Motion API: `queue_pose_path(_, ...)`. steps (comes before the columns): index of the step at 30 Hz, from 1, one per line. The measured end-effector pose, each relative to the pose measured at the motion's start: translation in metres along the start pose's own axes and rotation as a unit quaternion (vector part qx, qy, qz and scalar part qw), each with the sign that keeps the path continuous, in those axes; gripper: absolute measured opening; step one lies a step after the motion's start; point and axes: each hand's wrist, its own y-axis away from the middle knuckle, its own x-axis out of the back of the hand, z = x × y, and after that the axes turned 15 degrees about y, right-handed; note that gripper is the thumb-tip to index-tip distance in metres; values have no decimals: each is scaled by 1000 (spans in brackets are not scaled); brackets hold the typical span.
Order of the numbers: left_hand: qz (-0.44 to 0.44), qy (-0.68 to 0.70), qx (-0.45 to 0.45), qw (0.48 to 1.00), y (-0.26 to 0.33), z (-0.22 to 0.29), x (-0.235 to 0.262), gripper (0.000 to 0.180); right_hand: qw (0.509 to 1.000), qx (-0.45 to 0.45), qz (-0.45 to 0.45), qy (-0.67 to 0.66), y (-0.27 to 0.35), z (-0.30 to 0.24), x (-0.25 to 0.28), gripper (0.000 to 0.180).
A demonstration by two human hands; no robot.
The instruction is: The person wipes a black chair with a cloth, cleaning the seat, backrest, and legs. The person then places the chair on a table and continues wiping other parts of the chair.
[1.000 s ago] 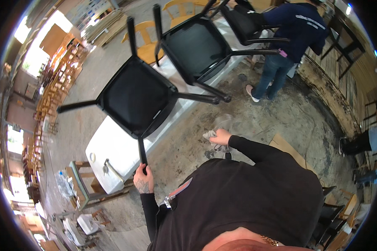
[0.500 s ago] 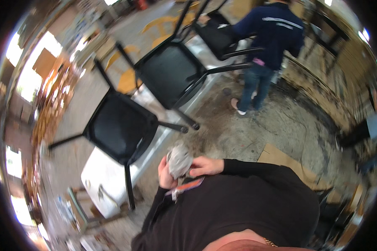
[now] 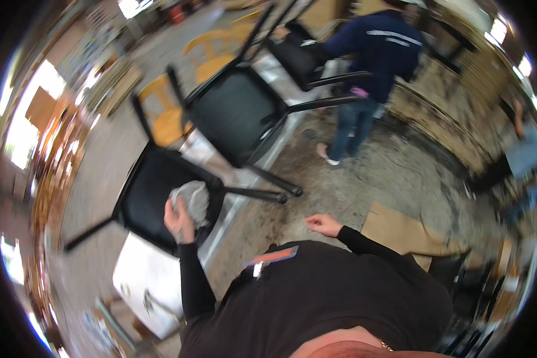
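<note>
My left hand [image 3: 178, 222] is closed around a crumpled grey-white rag [image 3: 193, 201]. It holds the rag over the dark seat of the nearest black chair [image 3: 148, 186]; whether the cloth touches the seat is hard to tell. My right hand [image 3: 323, 225] hovers in front of my waist, its fingers curled and nothing visible in them. That chair rests tipped on a long white-covered bench [image 3: 138, 275]. Just beyond it leans a second black chair [image 3: 237, 110], its legs pointing toward me.
A co-worker in a navy shirt [image 3: 378, 51] stands at the far end beside another black chair [image 3: 297, 56]. Yellow wooden chairs [image 3: 164, 116] stand behind the bench. Flat cardboard [image 3: 394, 230] lies on the floor to my right. Another person [image 3: 524, 156] is at the right edge.
My hands have parted. The left has carried the rag leftward over the nearest chair's seat; the right has let go of it and moved right. The view has shifted slightly.
</note>
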Motion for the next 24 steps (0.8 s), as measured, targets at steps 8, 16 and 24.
queue_pose_path(8, -234, -394, 209, 864, -59, -85, 22, 50, 942, -293, 39, 157, 58, 72, -58, 40)
queue_pose_path(16, -218, -596, 217, 742, -17, -133, -25, 65, 799, -579, 91, 135, 212, 99, -161, 44)
queue_pose_path(24, -233, -641, 59, 728, 7, -139, -19, 44, 883, -465, -41, 48, 177, 84, -213, 41)
